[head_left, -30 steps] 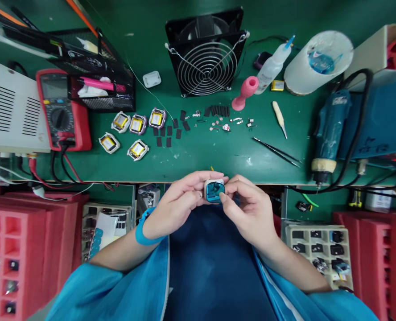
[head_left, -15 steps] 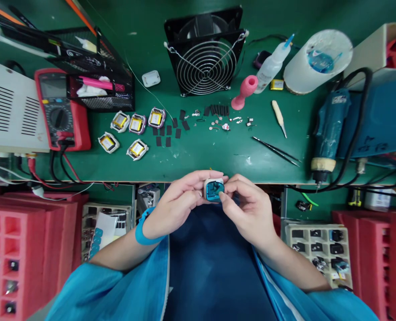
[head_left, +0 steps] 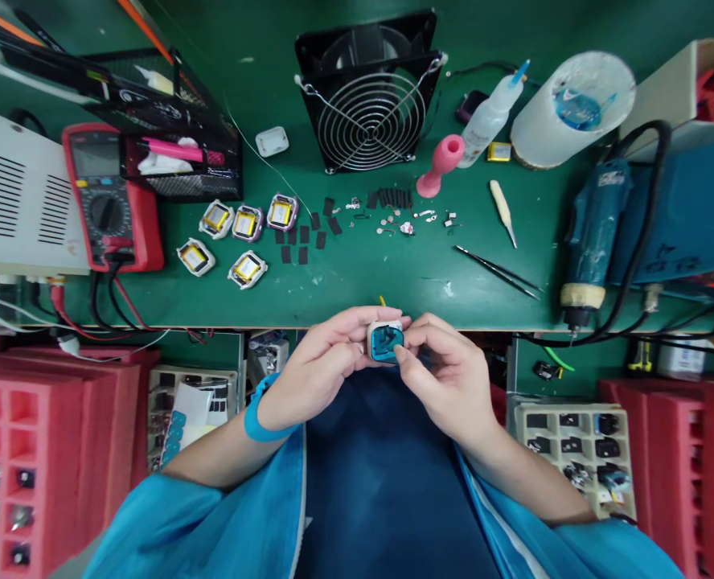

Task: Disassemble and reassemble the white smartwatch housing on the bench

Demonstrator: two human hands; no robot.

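A small white watch case (head_left: 387, 343) with a glossy blue-green face is held between my two hands, in front of the bench's near edge. My left hand (head_left: 331, 354), with a blue band on its wrist, grips the case from the left side. From the right, my right hand (head_left: 447, 370) pinches it, the thumb resting on the face's corner. A bit of yellow shows just beyond the case. Several open watch housings (head_left: 247, 269) with yellow-edged batteries lie on the bench to the left. Black tweezers (head_left: 497, 272) rest at the right.
A black fan (head_left: 369, 112) stands at the back middle. Black foam pieces (head_left: 305, 235) and tiny parts lie before it. At left is a red multimeter (head_left: 108, 201); at right, a pink holder (head_left: 438, 167), a white bottle (head_left: 493, 117) and a blue electric screwdriver (head_left: 598, 217).
The case has tilted very slightly in my hands, and more of the yellow bit behind it shows. Both hands stay in nearly the same place.
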